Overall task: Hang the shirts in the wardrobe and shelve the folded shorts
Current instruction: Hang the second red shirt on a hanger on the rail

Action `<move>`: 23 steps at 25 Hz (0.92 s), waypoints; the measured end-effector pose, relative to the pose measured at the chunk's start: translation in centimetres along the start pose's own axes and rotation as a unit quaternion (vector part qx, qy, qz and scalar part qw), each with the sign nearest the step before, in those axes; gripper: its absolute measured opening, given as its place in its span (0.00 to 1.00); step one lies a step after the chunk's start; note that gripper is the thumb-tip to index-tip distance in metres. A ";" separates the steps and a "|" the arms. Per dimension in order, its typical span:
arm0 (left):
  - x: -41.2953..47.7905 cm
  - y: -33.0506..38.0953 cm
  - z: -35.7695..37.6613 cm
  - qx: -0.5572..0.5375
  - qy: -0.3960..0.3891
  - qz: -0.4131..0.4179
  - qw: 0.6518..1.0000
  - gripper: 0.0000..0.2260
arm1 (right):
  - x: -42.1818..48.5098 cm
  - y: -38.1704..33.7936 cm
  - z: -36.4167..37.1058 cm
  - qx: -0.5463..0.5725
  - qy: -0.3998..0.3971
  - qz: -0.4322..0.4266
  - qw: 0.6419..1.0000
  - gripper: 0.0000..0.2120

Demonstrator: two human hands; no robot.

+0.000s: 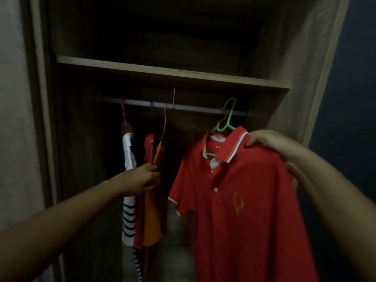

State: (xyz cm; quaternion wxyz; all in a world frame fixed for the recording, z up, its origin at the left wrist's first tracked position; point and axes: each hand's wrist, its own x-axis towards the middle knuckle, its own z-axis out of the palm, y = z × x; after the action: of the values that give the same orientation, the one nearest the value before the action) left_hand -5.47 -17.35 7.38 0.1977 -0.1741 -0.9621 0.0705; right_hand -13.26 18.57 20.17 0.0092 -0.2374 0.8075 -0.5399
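holding the red polo shirt (244, 200) by its shoulder, the right hand (270, 143) keeps the garment lifted in front of the open wardrobe (295, 58). the fingers are closed on the cloth just beside the striped collar, so the grip is narrow and firm on the shirt. the shirt already sits on a green hanger (224, 123), and the hook of this hanger is at the rail (142, 103), on the right part of it; i cannot tell if the hook rests fully on the rail or only in front of it.

the left hand (140, 178) is closed on the orange shirt (151, 216) that hangs at the left part of the rail, beside a white striped shirt (128, 210) and another red one between them. i think this hand keeps the hung clothes to the left to leave free space for the new shirt, so the cloth does not get caught.

the wooden shelf (162, 72) above the rail looks bare in the part i can see. no folded shorts are visible, so i judge the shelving step is not yet done.
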 end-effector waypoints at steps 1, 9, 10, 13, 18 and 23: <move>-0.4 0.2 -0.4 -0.009 0.010 0.003 1.000 0.16 | 1.1 -0.9 2.0 0.009 0.017 -0.015 1.000 0.06; -3.1 1.9 -2.2 -0.084 0.030 -0.046 0.995 0.13 | 11.3 4.2 11.3 -0.096 0.034 -0.015 0.995 0.09; -3.9 2.1 -2.2 -0.096 0.037 -0.053 0.993 0.14 | 11.5 5.1 12.2 -0.122 0.030 -0.013 0.992 0.10; -7.0 3.0 -2.2 -0.125 0.053 -0.084 0.987 0.14 | 10.8 6.5 13.5 -0.194 0.086 -0.043 0.976 0.13; -15.7 6.3 0.3 -0.172 0.076 -0.212 0.959 0.11 | 7.7 7.8 19.4 -0.142 0.198 -0.187 0.952 0.19; -29.7 8.1 1.7 -0.235 0.078 -0.452 0.857 0.13 | -2.7 2.5 32.6 -0.009 0.067 -0.354 0.933 0.14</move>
State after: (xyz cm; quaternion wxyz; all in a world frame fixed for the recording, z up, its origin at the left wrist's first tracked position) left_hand 21.90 -20.68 -6.34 0.2356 0.2339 -0.9042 -0.2688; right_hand -2.94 -7.89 3.75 -0.2383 -0.4713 0.6746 -0.5157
